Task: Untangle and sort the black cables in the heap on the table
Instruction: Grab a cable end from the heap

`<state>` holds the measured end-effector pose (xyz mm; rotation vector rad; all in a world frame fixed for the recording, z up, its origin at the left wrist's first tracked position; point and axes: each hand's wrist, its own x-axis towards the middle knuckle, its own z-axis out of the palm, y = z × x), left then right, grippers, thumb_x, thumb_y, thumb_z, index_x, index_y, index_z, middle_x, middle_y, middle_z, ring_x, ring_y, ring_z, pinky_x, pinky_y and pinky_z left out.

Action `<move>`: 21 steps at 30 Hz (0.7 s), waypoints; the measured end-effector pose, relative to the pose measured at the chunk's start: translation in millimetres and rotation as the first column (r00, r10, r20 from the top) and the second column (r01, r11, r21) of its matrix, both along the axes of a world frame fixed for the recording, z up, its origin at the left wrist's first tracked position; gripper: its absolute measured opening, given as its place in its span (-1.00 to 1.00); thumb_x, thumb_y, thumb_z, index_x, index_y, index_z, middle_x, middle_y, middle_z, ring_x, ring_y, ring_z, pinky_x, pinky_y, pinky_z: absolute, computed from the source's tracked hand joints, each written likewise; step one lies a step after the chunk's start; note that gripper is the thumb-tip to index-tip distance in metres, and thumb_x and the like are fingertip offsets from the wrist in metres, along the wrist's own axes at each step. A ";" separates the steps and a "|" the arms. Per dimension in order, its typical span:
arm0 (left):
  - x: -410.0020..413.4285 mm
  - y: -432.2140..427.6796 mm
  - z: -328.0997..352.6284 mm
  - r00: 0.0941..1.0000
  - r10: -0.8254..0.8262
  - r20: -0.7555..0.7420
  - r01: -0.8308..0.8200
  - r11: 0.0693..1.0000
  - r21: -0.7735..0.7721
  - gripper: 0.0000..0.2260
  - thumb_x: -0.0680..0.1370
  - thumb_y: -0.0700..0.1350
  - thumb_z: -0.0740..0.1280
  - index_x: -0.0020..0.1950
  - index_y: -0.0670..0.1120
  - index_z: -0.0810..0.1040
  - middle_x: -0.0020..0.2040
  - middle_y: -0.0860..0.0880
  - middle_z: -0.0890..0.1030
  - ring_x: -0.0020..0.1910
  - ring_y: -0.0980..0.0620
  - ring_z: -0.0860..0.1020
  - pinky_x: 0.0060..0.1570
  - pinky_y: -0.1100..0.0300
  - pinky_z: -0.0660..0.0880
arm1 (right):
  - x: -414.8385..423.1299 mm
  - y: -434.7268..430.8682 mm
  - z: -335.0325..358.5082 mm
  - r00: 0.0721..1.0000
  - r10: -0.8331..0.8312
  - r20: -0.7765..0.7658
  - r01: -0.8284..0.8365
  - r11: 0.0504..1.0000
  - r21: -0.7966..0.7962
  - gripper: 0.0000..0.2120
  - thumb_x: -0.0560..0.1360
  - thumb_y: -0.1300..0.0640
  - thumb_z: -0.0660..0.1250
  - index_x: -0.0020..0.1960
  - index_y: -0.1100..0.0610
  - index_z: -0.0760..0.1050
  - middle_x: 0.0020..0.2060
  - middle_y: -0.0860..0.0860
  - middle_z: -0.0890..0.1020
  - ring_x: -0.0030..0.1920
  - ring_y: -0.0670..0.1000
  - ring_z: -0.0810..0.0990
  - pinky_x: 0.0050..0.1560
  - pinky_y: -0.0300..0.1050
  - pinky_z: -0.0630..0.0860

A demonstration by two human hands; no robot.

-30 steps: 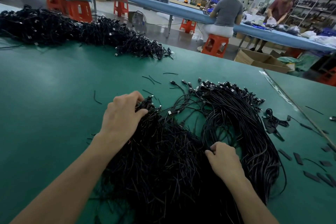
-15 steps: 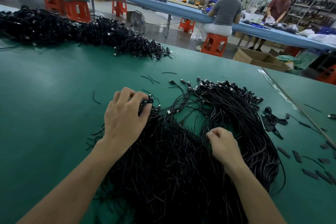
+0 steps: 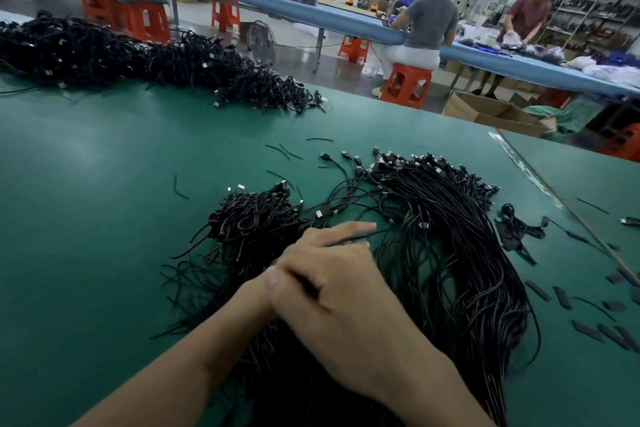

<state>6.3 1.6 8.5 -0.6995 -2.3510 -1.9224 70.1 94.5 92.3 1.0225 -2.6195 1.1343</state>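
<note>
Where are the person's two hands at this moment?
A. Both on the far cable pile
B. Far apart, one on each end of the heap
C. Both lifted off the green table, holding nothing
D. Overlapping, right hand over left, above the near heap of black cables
D: the right hand lies across the left hand over the near heap of black cables on the green table.

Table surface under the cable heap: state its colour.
The flat matte table surface is dark green, seen best in the head view.
</note>
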 end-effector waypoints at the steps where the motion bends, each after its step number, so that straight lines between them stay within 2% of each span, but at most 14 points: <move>1: 0.1 0.5 0.5 0.998 0.055 -0.005 -0.055 0.997 0.046 -0.72 0.65 -0.18 0.30 0.28 0.13 0.57 -0.02 -0.10 0.61 0.00 -0.11 0.60 0.17 0.06 0.52 | 2.8 -2.4 2.2 0.999 0.037 -0.008 -0.037 0.999 0.006 -0.71 0.54 -0.04 0.14 -0.23 0.04 0.53 -0.32 -0.07 0.61 -0.26 -0.09 0.56 -0.19 -0.02 0.50; 3: -4.7 0.4 3.6 0.984 0.164 0.072 -0.170 0.982 0.079 -0.80 0.66 -0.10 0.27 0.21 -0.05 0.64 -0.06 -0.16 0.65 -0.05 -0.20 0.61 0.10 -0.07 0.58 | 1.4 2.8 4.6 0.998 0.070 -0.005 -0.070 0.997 -0.026 -0.74 0.53 -0.01 0.19 -0.30 0.01 0.48 -0.41 -0.14 0.54 -0.35 -0.11 0.53 -0.30 -0.13 0.44; 5: -9.7 -1.8 9.0 0.947 0.310 0.088 -0.319 0.939 0.129 -0.76 0.68 -0.07 0.20 0.14 -0.11 0.64 -0.04 -0.12 0.68 -0.01 -0.15 0.65 0.05 -0.11 0.60 | -2.3 15.9 3.6 0.999 0.006 -0.033 -0.010 0.994 -0.105 -0.74 0.47 0.06 0.26 -0.39 0.01 0.39 -0.53 -0.14 0.41 -0.50 -0.11 0.40 -0.44 -0.22 0.30; 7: -10.5 -8.0 18.5 0.877 0.481 0.021 -0.466 0.838 0.282 -0.72 0.69 -0.01 0.12 0.07 -0.06 0.61 -0.05 -0.09 0.67 -0.03 -0.07 0.66 -0.04 0.00 0.64 | -5.9 33.5 -1.2 0.991 -0.123 -0.048 0.111 0.974 -0.198 -0.73 0.41 0.07 0.27 -0.45 0.07 0.38 -0.57 -0.07 0.39 -0.55 -0.09 0.33 -0.53 -0.12 0.27; 10: -13.2 -20.4 35.9 0.761 0.638 -0.120 -0.499 0.693 0.520 -0.76 0.70 0.01 0.10 0.09 0.00 0.54 -0.04 -0.10 0.58 -0.08 0.02 0.60 -0.09 0.07 0.63 | -13.0 58.1 -11.5 0.948 -0.313 -0.049 0.298 0.933 -0.200 -0.68 0.42 0.02 0.26 -0.48 0.04 0.36 -0.58 -0.08 0.40 -0.58 -0.11 0.31 -0.59 -0.09 0.28; 12: -14.1 -23.9 46.8 0.640 0.730 -0.240 -0.520 0.642 0.564 -0.84 0.68 0.05 0.15 0.09 0.08 0.51 -0.04 -0.15 0.51 -0.10 0.10 0.52 -0.12 0.15 0.57 | -18.6 72.1 -18.0 0.911 -0.411 -0.042 0.397 0.900 -0.179 -0.64 0.47 0.07 0.29 -0.49 0.01 0.35 -0.58 -0.07 0.41 -0.58 -0.11 0.30 -0.60 -0.15 0.26; 14: -13.5 -23.7 50.0 0.515 0.792 -0.327 -0.585 0.604 0.541 -0.82 0.66 0.13 0.17 0.09 0.12 0.51 -0.02 -0.02 0.43 -0.06 0.20 0.41 -0.09 0.27 0.45 | -23.9 84.9 -21.7 0.863 -0.500 -0.078 0.486 0.861 -0.148 -0.62 0.49 0.11 0.28 -0.48 0.00 0.32 -0.57 -0.07 0.41 -0.58 -0.11 0.28 -0.59 -0.16 0.24; 16: -12.2 -24.7 49.6 0.441 0.829 -0.343 -0.652 0.559 0.513 -0.73 0.63 0.17 0.15 0.08 0.06 0.57 -0.03 0.09 0.31 0.00 0.20 0.33 -0.01 0.20 0.37 | -28.3 99.4 -23.5 0.803 -0.589 -0.087 0.585 0.808 -0.073 -0.62 0.48 0.05 0.26 -0.48 0.01 0.28 -0.58 -0.08 0.40 -0.58 -0.09 0.25 -0.56 -0.11 0.24; 19: -9.6 -31.0 53.6 0.351 0.855 -0.381 -0.730 0.505 0.461 -0.57 0.63 0.23 0.06 -0.01 0.00 0.62 -0.07 0.15 0.26 0.02 0.21 0.27 0.05 0.07 0.31 | -36.1 124.1 -27.1 0.723 -0.690 -0.036 0.681 0.703 0.203 -0.63 0.51 -0.03 0.24 -0.43 0.05 0.34 -0.59 -0.07 0.37 -0.57 -0.09 0.24 -0.50 -0.09 0.26; 20: -7.9 -31.4 55.9 0.356 0.835 -0.420 -0.737 0.527 0.424 -0.51 0.64 0.24 0.03 -0.06 -0.03 0.63 -0.09 0.17 0.27 -0.01 0.19 0.30 0.02 0.06 0.33 | -38.5 129.8 -28.2 0.703 -0.710 -0.022 0.680 0.664 0.311 -0.63 0.53 -0.03 0.24 -0.41 0.08 0.37 -0.57 -0.06 0.40 -0.56 -0.06 0.28 -0.49 -0.11 0.27; 21: -6.1 -30.3 57.1 0.409 0.790 -0.457 -0.726 0.585 0.361 -0.46 0.64 0.25 0.00 -0.12 -0.07 0.62 -0.12 0.19 0.31 -0.08 0.16 0.34 -0.06 0.10 0.35 | -40.8 132.9 -30.0 0.693 -0.721 -0.013 0.662 0.630 0.406 -0.62 0.56 -0.02 0.23 -0.39 0.11 0.36 -0.55 -0.05 0.41 -0.54 -0.03 0.29 -0.48 -0.13 0.26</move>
